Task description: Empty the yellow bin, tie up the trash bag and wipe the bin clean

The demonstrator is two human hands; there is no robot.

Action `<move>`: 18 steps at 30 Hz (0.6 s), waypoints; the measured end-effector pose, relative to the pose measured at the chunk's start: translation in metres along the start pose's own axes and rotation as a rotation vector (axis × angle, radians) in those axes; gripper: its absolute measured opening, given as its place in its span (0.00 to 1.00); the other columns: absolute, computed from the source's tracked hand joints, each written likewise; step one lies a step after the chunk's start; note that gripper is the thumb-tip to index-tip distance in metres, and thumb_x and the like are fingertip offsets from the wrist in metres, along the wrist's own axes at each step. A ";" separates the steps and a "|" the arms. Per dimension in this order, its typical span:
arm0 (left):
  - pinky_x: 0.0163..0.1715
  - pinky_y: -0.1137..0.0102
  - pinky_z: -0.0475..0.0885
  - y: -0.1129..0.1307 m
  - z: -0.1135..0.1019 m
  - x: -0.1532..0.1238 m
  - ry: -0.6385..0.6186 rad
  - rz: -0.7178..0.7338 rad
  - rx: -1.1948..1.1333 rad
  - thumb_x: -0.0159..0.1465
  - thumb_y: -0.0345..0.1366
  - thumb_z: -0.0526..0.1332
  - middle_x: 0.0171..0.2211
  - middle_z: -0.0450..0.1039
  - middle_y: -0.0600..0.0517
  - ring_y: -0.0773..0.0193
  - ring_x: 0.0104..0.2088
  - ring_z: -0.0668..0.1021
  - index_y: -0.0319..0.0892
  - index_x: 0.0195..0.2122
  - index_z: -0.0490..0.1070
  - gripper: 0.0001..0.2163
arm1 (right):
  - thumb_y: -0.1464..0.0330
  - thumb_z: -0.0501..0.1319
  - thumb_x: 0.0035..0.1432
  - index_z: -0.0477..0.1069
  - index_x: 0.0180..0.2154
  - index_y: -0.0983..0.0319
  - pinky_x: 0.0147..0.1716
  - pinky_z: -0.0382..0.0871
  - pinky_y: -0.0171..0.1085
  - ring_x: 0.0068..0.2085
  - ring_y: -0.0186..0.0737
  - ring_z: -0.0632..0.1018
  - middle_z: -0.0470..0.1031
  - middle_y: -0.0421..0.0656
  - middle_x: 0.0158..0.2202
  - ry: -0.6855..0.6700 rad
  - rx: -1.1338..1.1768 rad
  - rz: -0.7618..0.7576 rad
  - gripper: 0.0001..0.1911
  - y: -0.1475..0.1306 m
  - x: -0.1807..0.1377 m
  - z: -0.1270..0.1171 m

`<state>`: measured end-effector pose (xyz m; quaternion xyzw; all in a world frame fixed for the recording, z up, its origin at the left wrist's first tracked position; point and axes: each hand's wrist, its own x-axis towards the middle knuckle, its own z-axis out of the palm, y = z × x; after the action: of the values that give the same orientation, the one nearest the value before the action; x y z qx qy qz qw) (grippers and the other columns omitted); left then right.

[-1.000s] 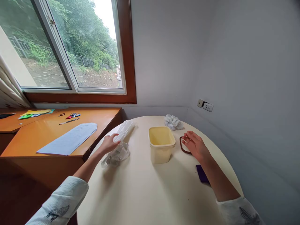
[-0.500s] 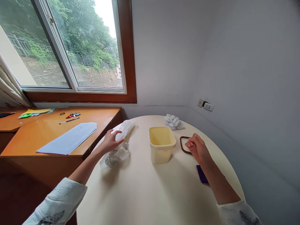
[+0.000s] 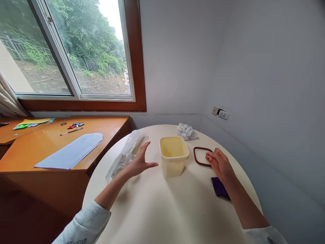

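Observation:
A pale yellow square tub (image 3: 174,156) stands open near the middle of the round cream table (image 3: 162,210). My left hand (image 3: 140,162) hovers just left of the tub, fingers spread and holding nothing. Behind it lies a clear crumpled plastic bag (image 3: 125,156). My right hand (image 3: 220,163) is right of the tub with fingers loosely curled, close to a brown square ring (image 3: 201,156) lying flat on the table. I cannot tell whether the fingers touch the ring. A purple cloth (image 3: 218,187) lies partly under my right forearm.
A crumpled white bag (image 3: 186,131) sits at the table's far edge. An orange wooden desk (image 3: 50,149) to the left holds a pale blue sheet (image 3: 70,154), a pen and small items. A wall socket (image 3: 221,114) is on the right wall, and a window is behind.
My left hand has let go of the plastic bag and moved right toward the tub, fingers spreading. My right hand drew back slightly from the brown ring.

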<state>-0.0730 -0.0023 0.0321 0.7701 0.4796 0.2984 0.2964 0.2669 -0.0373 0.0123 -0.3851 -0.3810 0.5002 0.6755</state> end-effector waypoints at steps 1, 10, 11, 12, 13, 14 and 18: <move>0.60 0.54 0.50 -0.004 0.009 0.003 -0.022 -0.003 -0.072 0.51 0.50 0.64 0.66 0.38 0.45 0.50 0.65 0.46 0.52 0.63 0.37 0.45 | 0.68 0.66 0.46 0.56 0.18 0.60 0.35 0.65 0.33 0.31 0.34 0.68 0.60 0.35 0.17 0.000 -0.005 0.004 0.18 0.000 -0.003 -0.004; 0.61 0.52 0.45 -0.029 0.053 0.028 -0.092 0.076 -0.405 0.48 0.47 0.69 0.66 0.23 0.45 0.51 0.65 0.37 0.53 0.63 0.23 0.55 | 0.59 0.64 0.49 0.61 0.17 0.59 0.36 0.65 0.37 0.30 0.36 0.68 0.61 0.37 0.20 0.060 -0.182 0.055 0.18 -0.005 -0.035 -0.052; 0.61 0.52 0.45 -0.027 0.053 0.029 -0.098 0.083 -0.414 0.47 0.47 0.69 0.66 0.22 0.46 0.51 0.65 0.37 0.54 0.63 0.22 0.56 | 0.58 0.63 0.50 0.62 0.17 0.59 0.37 0.65 0.37 0.30 0.36 0.68 0.62 0.37 0.20 0.066 -0.242 0.059 0.18 -0.005 -0.039 -0.055; 0.61 0.52 0.44 -0.025 0.053 0.029 -0.105 0.091 -0.420 0.47 0.47 0.69 0.66 0.22 0.46 0.51 0.65 0.36 0.54 0.63 0.22 0.56 | 0.57 0.62 0.51 0.62 0.18 0.59 0.38 0.64 0.37 0.31 0.37 0.68 0.64 0.38 0.21 0.073 -0.325 0.062 0.18 -0.005 -0.043 -0.059; 0.61 0.52 0.44 -0.022 0.052 0.030 -0.113 0.099 -0.427 0.47 0.48 0.69 0.66 0.22 0.46 0.51 0.65 0.36 0.55 0.63 0.22 0.56 | 0.56 0.61 0.51 0.63 0.19 0.59 0.38 0.64 0.37 0.31 0.37 0.68 0.65 0.38 0.22 0.082 -0.429 0.063 0.18 -0.005 -0.048 -0.061; 0.61 0.51 0.44 -0.019 0.052 0.030 -0.121 0.105 -0.431 0.47 0.48 0.69 0.66 0.22 0.47 0.51 0.65 0.35 0.55 0.63 0.22 0.56 | 0.55 0.60 0.52 0.64 0.19 0.59 0.39 0.64 0.38 0.32 0.38 0.69 0.67 0.39 0.23 0.087 -0.549 0.068 0.18 -0.005 -0.052 -0.064; 0.61 0.51 0.40 -0.010 0.052 0.032 -0.123 0.141 -0.416 0.45 0.49 0.69 0.66 0.20 0.48 0.49 0.65 0.34 0.54 0.63 0.22 0.57 | 0.54 0.58 0.52 0.68 0.27 0.58 0.38 0.64 0.40 0.35 0.42 0.72 0.73 0.41 0.31 0.032 -0.993 0.106 0.14 -0.004 -0.069 -0.072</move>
<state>-0.0283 0.0222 -0.0038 0.7407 0.3337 0.3632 0.4561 0.3188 -0.1150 -0.0231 -0.6868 -0.5427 0.2859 0.3899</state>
